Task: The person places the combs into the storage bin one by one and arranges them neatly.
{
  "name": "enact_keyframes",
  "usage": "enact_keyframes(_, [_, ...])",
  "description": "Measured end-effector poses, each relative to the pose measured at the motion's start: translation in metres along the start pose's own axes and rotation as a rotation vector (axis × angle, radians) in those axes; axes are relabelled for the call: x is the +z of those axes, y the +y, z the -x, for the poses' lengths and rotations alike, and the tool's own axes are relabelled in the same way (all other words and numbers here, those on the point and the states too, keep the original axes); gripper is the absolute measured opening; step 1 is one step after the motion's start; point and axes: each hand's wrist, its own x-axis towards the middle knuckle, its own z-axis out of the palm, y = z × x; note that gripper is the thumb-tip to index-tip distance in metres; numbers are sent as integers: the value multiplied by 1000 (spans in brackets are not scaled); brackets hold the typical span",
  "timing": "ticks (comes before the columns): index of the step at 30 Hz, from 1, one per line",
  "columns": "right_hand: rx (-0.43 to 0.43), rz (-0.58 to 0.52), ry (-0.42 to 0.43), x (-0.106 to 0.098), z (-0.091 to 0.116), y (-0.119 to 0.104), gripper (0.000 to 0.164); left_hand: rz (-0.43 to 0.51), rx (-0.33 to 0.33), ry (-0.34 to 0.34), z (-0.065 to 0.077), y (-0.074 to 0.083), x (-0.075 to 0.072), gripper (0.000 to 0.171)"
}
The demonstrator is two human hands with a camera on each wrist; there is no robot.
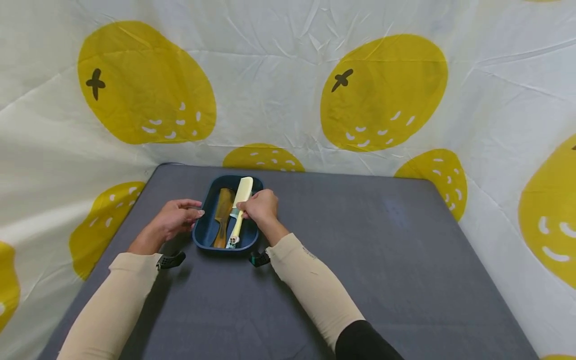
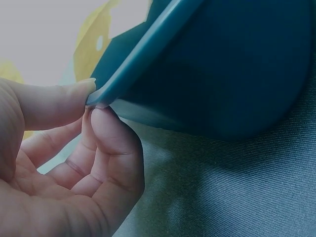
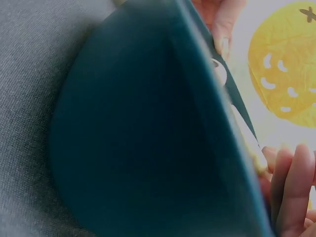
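Observation:
A dark blue rectangular tray (image 1: pixel 205 229) with rounded corners stands at the back left of the table. My left hand (image 1: pixel 173 220) pinches the tray's left rim between thumb and fingertip, as the left wrist view shows up close. Inside lies a brown comb (image 1: pixel 224 204), handle toward me. To its right, my right hand (image 1: pixel 262 206) pinches a cream comb (image 1: pixel 243 191) around the top of its handle, over the tray. The comb is slanted, with a small figure near its handle end. Part of a striped pale green thing (image 1: pixel 234 212) shows beside the cream comb.
A grey cloth covers the table (image 1: pixel 369 260). Behind and beside it hangs a white curtain (image 1: pixel 270 100) printed with big yellow fruits. Dark straps with small devices (image 1: pixel 171 260) sit at both wrists, the right one close to the tray's front corner.

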Motion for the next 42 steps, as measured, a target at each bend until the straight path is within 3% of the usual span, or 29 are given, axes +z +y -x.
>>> enact_keyframes(12, [17, 138, 21, 6, -3, -6, 26, -18, -6, 1, 0, -1, -1, 56])
enact_keyframes(26, [-56, 374, 6, 5, -5, -10, 19, -18, -15, 7, 1, 3, -1, 56])
enact_keyframes(34, [-111, 434, -14, 5, -4, -11, 13, -17, -18, 5, 1, 5, -1, 57])
enact_keyframes(38, [-110, 378, -17, 2, -5, -8, 24, -13, -23, 4, 1, 5, 0, 57])
enact_keyframes(42, [-154, 174, -35, -3, -5, -2, 27, -11, -20, 10, 2, 6, -1, 56])
